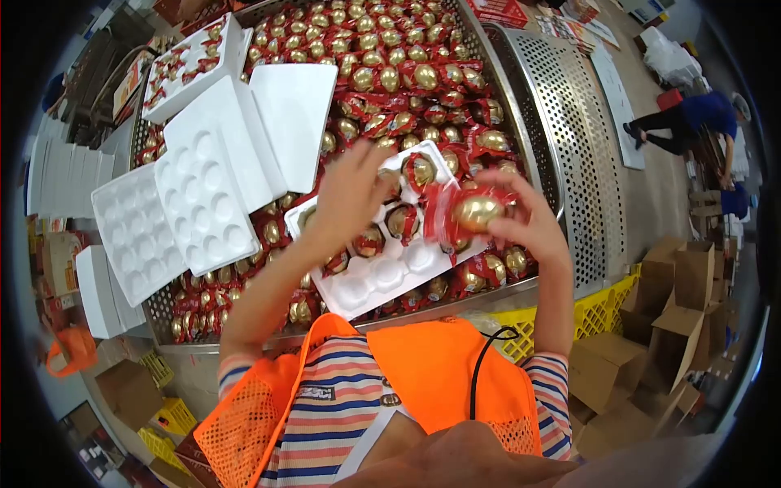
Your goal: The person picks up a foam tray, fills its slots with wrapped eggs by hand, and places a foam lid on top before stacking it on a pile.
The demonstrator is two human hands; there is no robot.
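My right hand [533, 220] grips a gold egg in a red wrapper [478, 213] between thumb and fingers, just over the right side of a white foam tray [350, 286]. The tray lies tilted on a heap of similar wrapped eggs, and several of its round hollows hold eggs. Along the near edge the hollows are bare. Above the tray's far left part is my left hand [351, 191], slightly blurred, its fingers stretched apart close to an egg in a hollow [390, 185]. It partly hides the tray's left side.
Wrapped eggs [382, 41] fill a large perforated metal bin [508, 122]. Stacked foam trays [203, 199], flat foam lids [293, 114] and a filled foam box [191, 69] lie on the left. Cardboard boxes [602, 366] and a yellow crate [598, 313] stand right; a person [704, 114] is farther off.
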